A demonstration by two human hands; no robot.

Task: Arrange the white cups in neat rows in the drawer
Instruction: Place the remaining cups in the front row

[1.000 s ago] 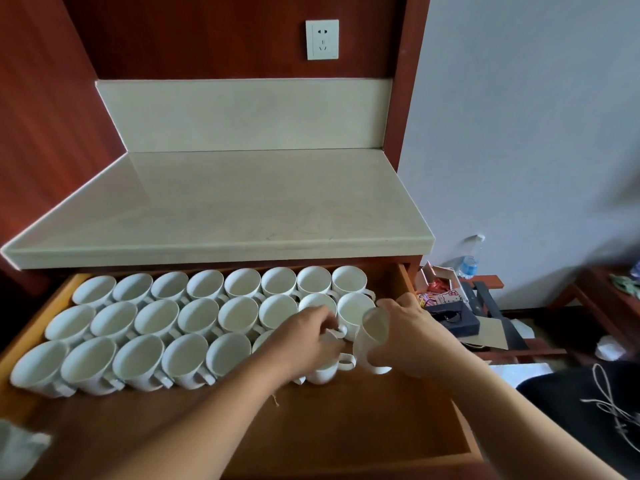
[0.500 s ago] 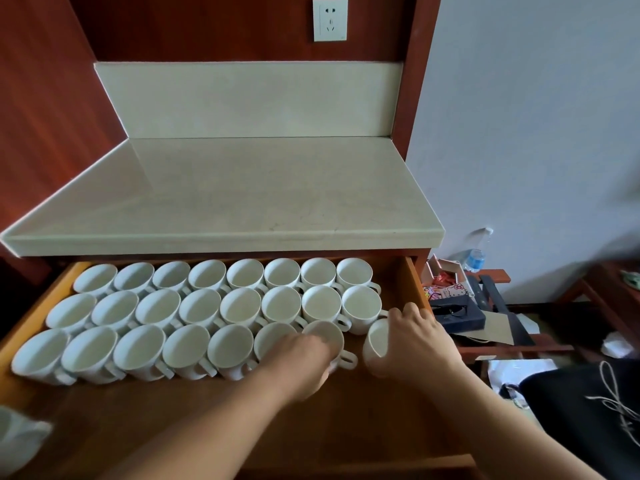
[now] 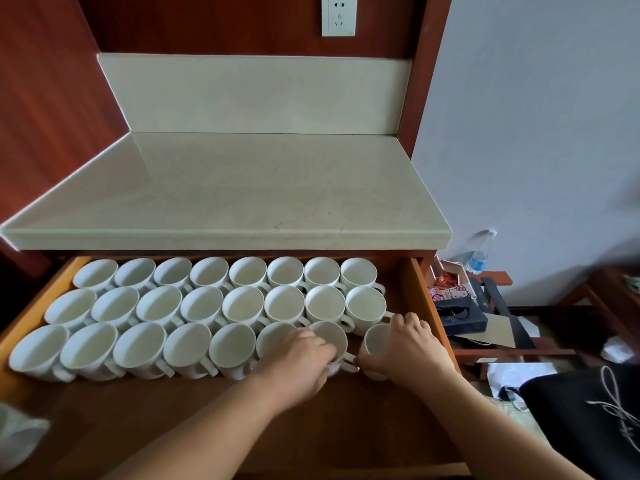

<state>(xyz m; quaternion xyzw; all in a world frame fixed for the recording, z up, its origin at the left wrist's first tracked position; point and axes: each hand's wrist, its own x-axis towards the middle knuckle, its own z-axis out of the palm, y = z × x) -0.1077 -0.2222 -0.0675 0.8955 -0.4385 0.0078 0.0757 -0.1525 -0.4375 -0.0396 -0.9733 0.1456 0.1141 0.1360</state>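
White cups (image 3: 242, 304) in the drawer (image 3: 424, 296): twenty-four, all mouth-up, in three rows.
- Back row (image 3: 211, 271): eight.
- Middle row (image 3: 159, 303): eight.
- Front row (image 3: 138, 344): eight. Five stand in the open, a sixth cup (image 3: 273, 336) is partly under the left hand (image 3: 301, 356), a seventh cup (image 3: 330, 336) is held by that hand, and an eighth cup (image 3: 375, 341) is held by the right hand (image 3: 410, 344).

Hands: two.
Drawer: one.
Worktop (image 3: 242, 188) above it: one.
Wall socket (image 3: 338, 15): one.
Water bottle (image 3: 478, 259), off to the right: one.
Black box (image 3: 460, 318) near it: one.
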